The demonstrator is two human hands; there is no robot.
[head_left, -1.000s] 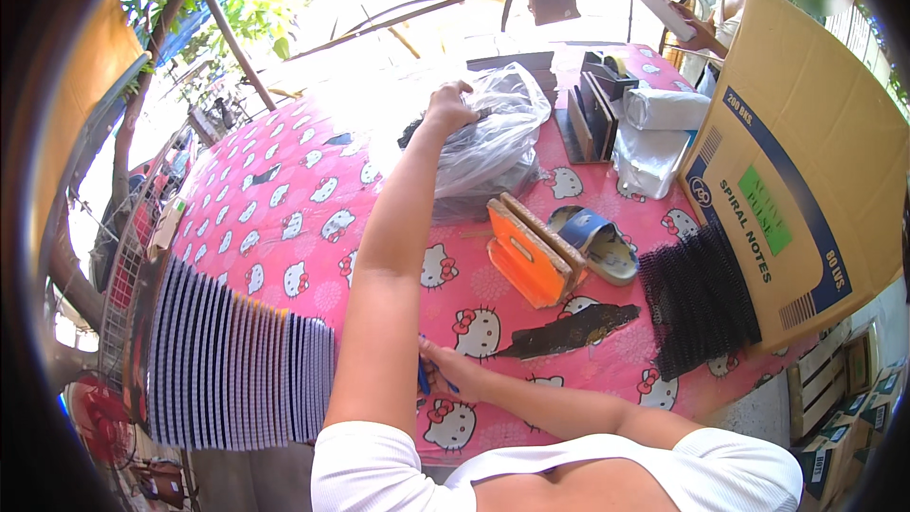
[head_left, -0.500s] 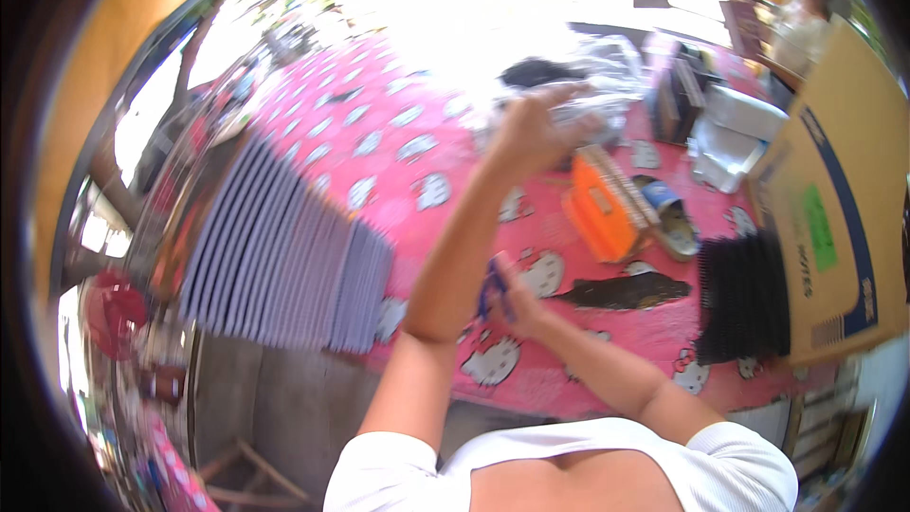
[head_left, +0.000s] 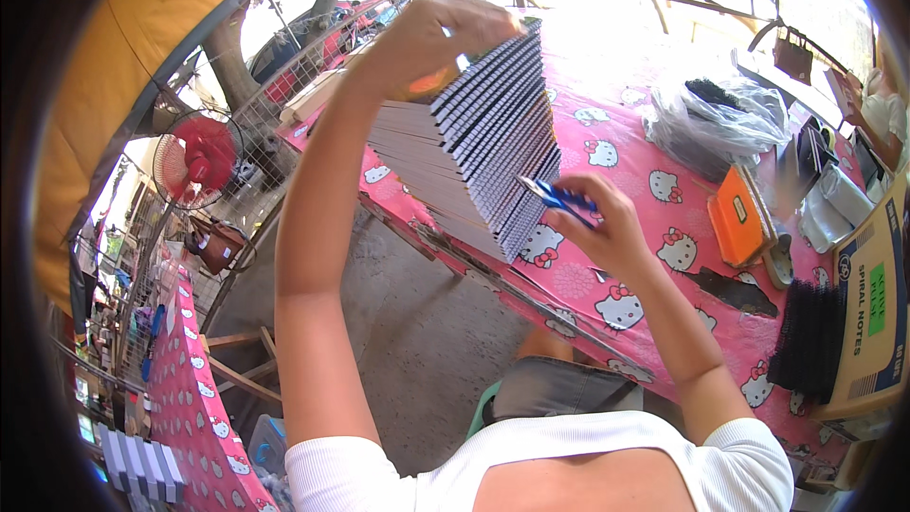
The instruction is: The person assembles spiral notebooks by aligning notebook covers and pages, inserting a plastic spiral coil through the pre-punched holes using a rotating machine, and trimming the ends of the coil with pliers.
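A tall stack of notebooks point(head_left: 502, 123) with black spiral bindings stands on the table at centre, its bound edges facing right. My left hand point(head_left: 445, 33) is over the top of the stack, fingers stretched toward the far bound corner. The fingertips are blurred, and I make out nothing held there. My right hand point(head_left: 602, 218) is closed on small pliers point(head_left: 559, 197) with blue handles. Their metal jaws point left, close against the spiral edges on the lower half of the stack; whether they touch a coil I cannot tell.
A pink patterned cloth point(head_left: 592, 152) covers the table. To the right lie an orange pouch point(head_left: 737, 218), a plastic bag point(head_left: 711, 128), a bundle of black coils point(head_left: 808, 337) and a cardboard box point(head_left: 867, 294). Another person point(head_left: 883, 114) sits far right. A red fan point(head_left: 199, 159) stands left.
My view has swung left, bringing the notebook stack to the centre. My left hand has gone from over the table's middle to the stack's top. The right hand has brought the pliers to the bindings.
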